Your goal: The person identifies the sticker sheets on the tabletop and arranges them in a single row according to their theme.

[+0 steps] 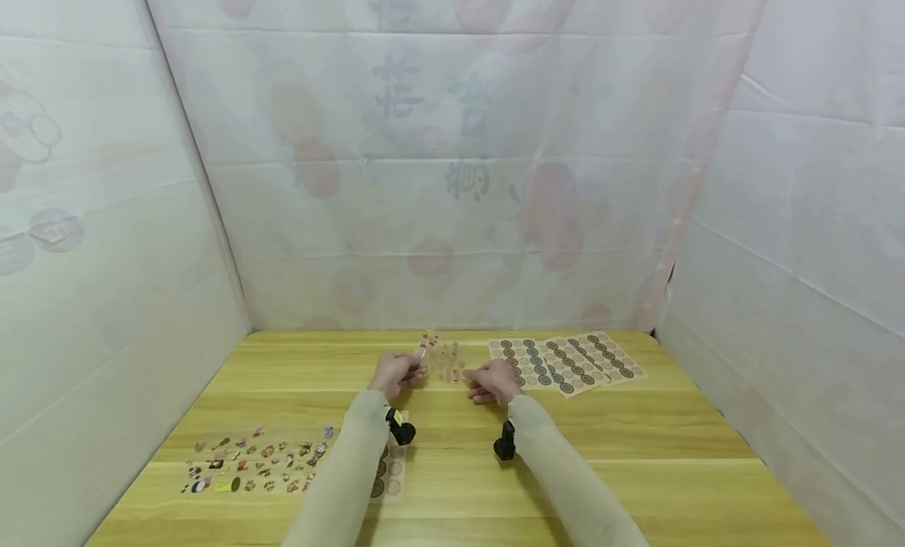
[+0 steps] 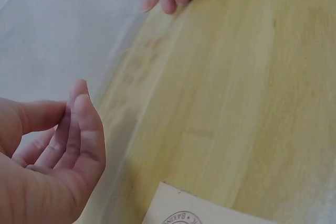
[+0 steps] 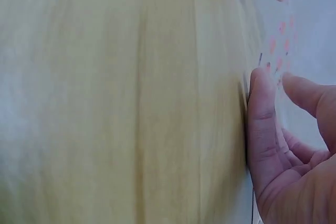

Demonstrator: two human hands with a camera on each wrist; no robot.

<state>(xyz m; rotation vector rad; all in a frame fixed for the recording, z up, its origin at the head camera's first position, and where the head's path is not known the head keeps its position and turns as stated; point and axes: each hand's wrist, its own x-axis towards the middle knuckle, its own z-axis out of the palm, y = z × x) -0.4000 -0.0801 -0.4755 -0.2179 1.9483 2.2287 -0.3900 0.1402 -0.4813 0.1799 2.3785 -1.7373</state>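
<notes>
A clear sheet of small red and pink stickers point(image 1: 447, 360) is between my two hands near the far side of the table. My left hand point(image 1: 399, 374) pinches its left edge with thumb and fingers. In the left wrist view, the left thumb point(image 2: 44, 115) meets the index finger; the clear film is hard to make out there. At the sheet's right lower corner, my right hand point(image 1: 493, 380) holds it between thumb and index finger. In the right wrist view, the red prints show just beyond the right fingertips point(image 3: 261, 85).
Overlapping paper sheets of round stickers point(image 1: 523, 364) lie at the back right. A clear sheet of many colourful stickers point(image 1: 265, 462) lies at the front left. Another round-sticker sheet point(image 1: 393, 468) is partly under my left forearm. White printed curtains point(image 1: 452, 217) enclose the table.
</notes>
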